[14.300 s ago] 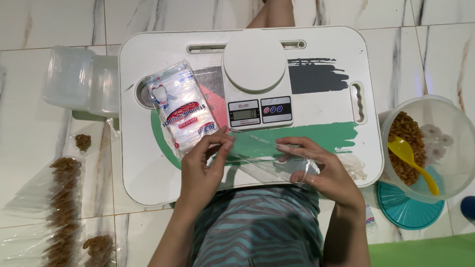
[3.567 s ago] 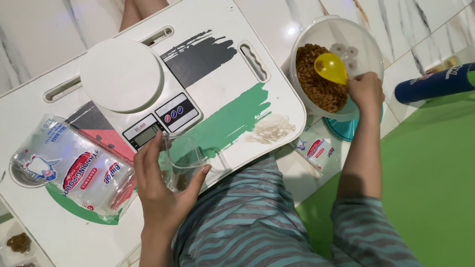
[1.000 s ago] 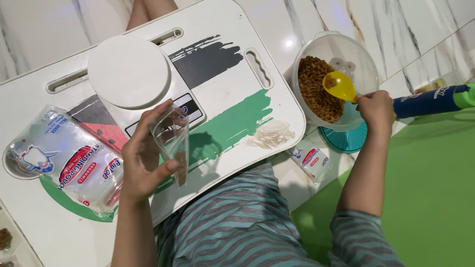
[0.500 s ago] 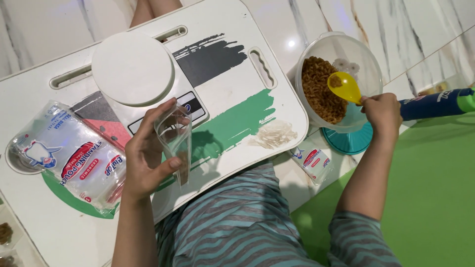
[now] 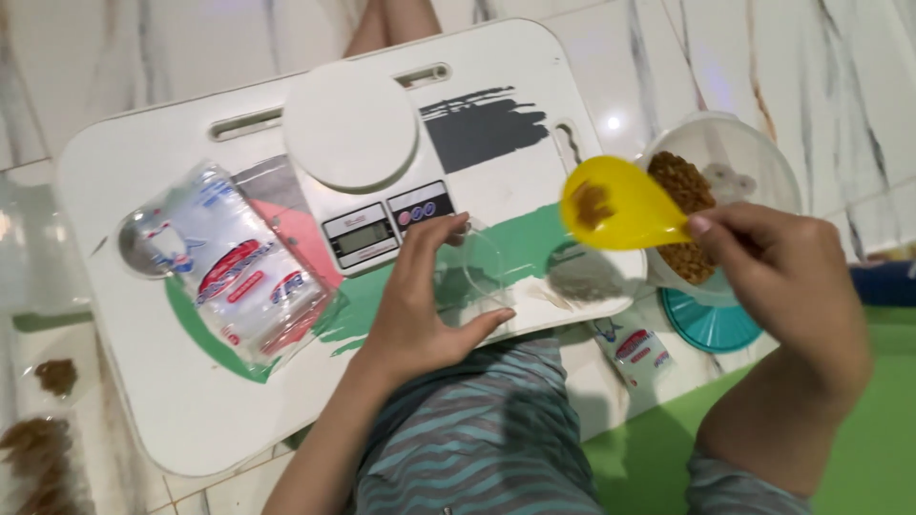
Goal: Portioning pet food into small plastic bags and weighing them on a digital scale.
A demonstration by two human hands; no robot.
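My left hand (image 5: 420, 305) holds a small clear plastic bag (image 5: 469, 277) open over the front of the white lap table (image 5: 143, 401), just below the white digital scale (image 5: 363, 172). My right hand (image 5: 782, 286) grips the handle of a yellow scoop (image 5: 615, 205) that carries a little brown granular food and hovers to the right of the bag. Behind the scoop stands a clear bowl (image 5: 763, 167) holding more of the brown food.
A pack of clear plastic bags (image 5: 243, 277) lies on the table's left part. A teal lid (image 5: 711, 324) sits under the bowl, a small packet (image 5: 634, 348) lies on the floor, and filled bags of brown food (image 5: 43, 448) rest at far left.
My right hand has lifted the yellow scoop out of the bowl and carried it left toward the bag. My left hand still holds the bag open.
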